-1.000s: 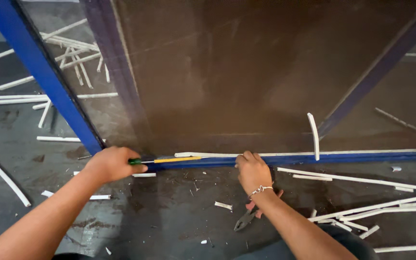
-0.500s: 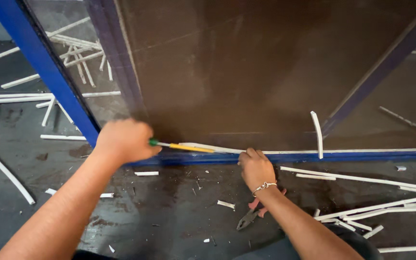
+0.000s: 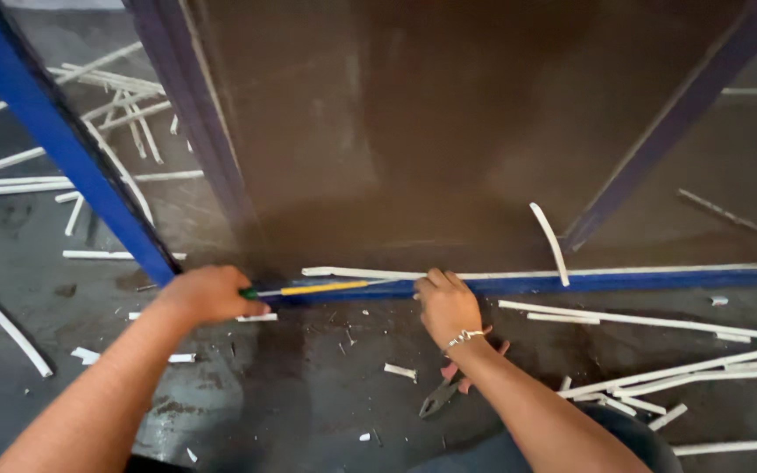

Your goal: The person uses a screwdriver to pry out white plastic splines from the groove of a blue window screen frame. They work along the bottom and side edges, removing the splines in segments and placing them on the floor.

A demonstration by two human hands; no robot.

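Fingers hide screwdriver [image 3: 321, 287] handle, pliers [image 3: 445, 391] part-hidden

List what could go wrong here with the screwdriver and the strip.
The screwdriver in the left hand points at the right hand pressing the white strip; a slip could jab those fingers. The strip's loose end curls up and may snap. Pliers and offcuts by the right forearm could be knelt on.

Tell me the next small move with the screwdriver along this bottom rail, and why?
Probably lever the screwdriver tip up under the white strip, which looks lifted only near the left hand; beyond the right hand it still lies along the blue rail.
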